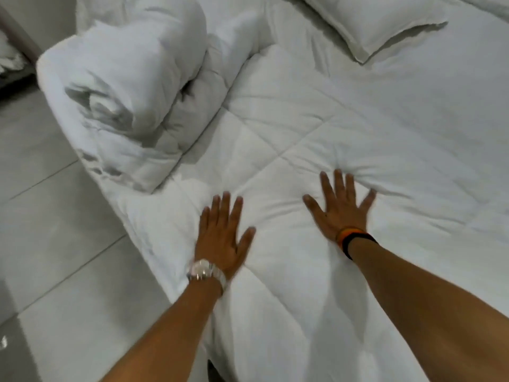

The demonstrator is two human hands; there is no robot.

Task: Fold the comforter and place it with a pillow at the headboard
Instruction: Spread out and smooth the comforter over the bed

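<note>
A white quilted comforter [330,128] lies spread flat over the bed. My left hand [221,232], with a silver watch at the wrist, rests palm down on it near the bed's left edge, fingers apart. My right hand [340,205], with an orange and black band at the wrist, also presses flat on the comforter, fingers spread. A white pillow [366,23] lies at the top right. A second bundle of white bedding [124,78] sits rolled up at the upper left corner of the bed.
Pale floor tiles [49,216] run along the left side of the bed. A dark edge of furniture [13,67] shows at the far left.
</note>
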